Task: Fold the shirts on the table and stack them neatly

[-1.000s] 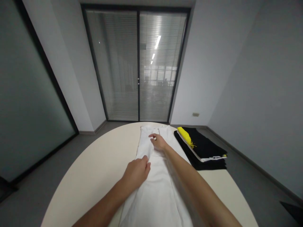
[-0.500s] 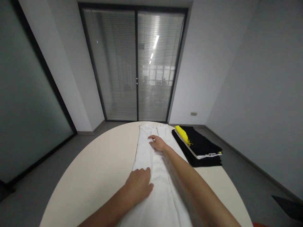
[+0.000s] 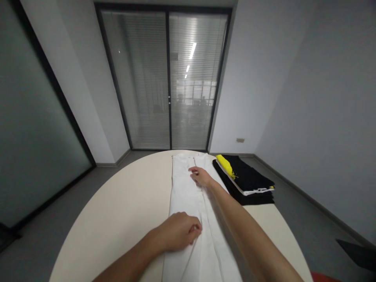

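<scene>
A long white garment (image 3: 184, 192), folded lengthwise, lies from the far rim of the table toward me; its exact kind does not show. My left hand (image 3: 182, 230) is closed at the garment's near half, thumb and forefinger pinched on the edge of its upper layer. A slanting crease runs down from that pinch. Farther off, my right hand (image 3: 201, 177) has its fingers and thumb curled on the same layer near the far end. My right forearm passes over the garment's right side and hides part of it.
Beside the garment, at the right, sits a stack of folded black clothes (image 3: 249, 176) with a yellow piece and a white layer. The round cream table (image 3: 117, 219) has its curved edge at left and right. A dark flat object (image 3: 357, 252) juts in at lower right.
My left hand has moved right and its fingers have closed in. My right hand has shifted slightly right. The edge of the garment's upper layer has moved right along with them.
</scene>
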Available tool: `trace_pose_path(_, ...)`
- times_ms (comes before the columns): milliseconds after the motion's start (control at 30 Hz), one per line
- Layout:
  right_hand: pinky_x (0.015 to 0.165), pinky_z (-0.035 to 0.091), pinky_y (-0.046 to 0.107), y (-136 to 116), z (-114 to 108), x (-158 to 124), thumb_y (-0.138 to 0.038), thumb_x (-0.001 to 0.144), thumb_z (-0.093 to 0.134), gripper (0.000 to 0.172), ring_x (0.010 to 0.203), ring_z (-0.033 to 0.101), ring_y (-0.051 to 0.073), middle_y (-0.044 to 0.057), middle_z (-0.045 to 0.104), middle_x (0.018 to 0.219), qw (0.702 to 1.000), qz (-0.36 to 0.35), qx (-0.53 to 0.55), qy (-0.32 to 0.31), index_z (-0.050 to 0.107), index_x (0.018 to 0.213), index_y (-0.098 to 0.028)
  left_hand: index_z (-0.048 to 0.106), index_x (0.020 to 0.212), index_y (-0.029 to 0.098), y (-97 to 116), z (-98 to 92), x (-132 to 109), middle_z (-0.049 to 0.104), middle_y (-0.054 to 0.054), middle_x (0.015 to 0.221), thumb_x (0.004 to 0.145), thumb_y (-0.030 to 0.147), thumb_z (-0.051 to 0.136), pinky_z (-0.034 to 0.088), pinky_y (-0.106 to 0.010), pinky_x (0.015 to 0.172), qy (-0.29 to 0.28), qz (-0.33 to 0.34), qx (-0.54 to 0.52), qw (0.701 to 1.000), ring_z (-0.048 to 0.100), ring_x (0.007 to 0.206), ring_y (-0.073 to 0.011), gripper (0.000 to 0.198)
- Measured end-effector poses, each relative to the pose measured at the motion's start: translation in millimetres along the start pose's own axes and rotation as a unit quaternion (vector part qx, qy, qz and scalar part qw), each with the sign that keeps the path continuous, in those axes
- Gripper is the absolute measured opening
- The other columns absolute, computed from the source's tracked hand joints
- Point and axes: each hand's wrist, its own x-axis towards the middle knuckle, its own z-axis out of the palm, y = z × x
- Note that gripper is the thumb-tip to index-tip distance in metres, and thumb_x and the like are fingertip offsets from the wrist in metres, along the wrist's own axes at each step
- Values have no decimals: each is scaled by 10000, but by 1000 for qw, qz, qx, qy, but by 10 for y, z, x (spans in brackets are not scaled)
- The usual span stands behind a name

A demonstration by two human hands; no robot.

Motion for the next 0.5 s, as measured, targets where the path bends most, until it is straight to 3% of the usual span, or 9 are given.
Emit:
trace_pose_path(100, 643, 507, 234, -25, -30, -69, -185, 831, 640, 356, 675, 629, 119, 56, 709, 1010, 1000, -5, 0, -8, 665, 1186, -201, 720, 1072, 282, -44, 14, -6, 757, 9, 880, 887, 315, 602, 458, -263, 765, -7, 52, 19, 998, 685, 818, -177, 222)
trace_pose_path(167, 743, 522, 278, -58, -79, -116, -196, 826, 656, 366, 759, 639, 145, 66, 705, 1039, 1000, -14, -15, 3, 668, 1192, -215, 725, 1092, 303, -62, 19, -6, 749, 19, 876, 868, 345, 659, 460, -260, 795, -27, 85, 12, 996, 683, 824, -169, 237)
trace_pose_path(267, 954, 466, 355, -106, -202, -230, -199, 854, 620, 351, 1008, 617, 205, 95, 660, 1196, 993, -39, -108, 31, 669, 1201, -219, 720, 1135, 331, -66, 24, -18, 729, 6, 978, 854, 379, 694, 469, -267, 839, -34, 125, 12, 991, 669, 927, -184, 286)
trace_pose_path(367, 1039, 396, 393, -134, -350, -417, -232, 900, 564, 345, 1176, 553, 264, 118, 624, 1283, 975, -48, -214, 23, 658, 1231, -205, 689, 1214, 361, -49, 52, -48, 682, -22, 1142, 784, 461, 756, 463, -324, 939, -26, 166, 21, 986, 623, 1060, -230, 446)
trace_pose_path(433, 1054, 375, 402, -132, -428, -562, -294, 931, 538, 377, 1219, 530, 285, 131, 605, 1322, 969, -41, -243, 9, 628, 1284, -198, 672, 1246, 361, -37, 98, -72, 631, -38, 1279, 714, 513, 805, 404, -387, 1061, -23, 193, 15, 981, 575, 1172, -269, 569)
trace_pose_path(500, 1071, 361, 409, -111, -465, -700, -382, 953, 512, 468, 1265, 507, 296, 145, 563, 1392, 965, -33, -259, -16, 558, 1377, -190, 627, 1312, 349, -34, 161, -88, 523, -55, 1452, 637, 566, 843, 265, -480, 1177, -28, 205, 10, 978, 443, 1350, -344, 741)
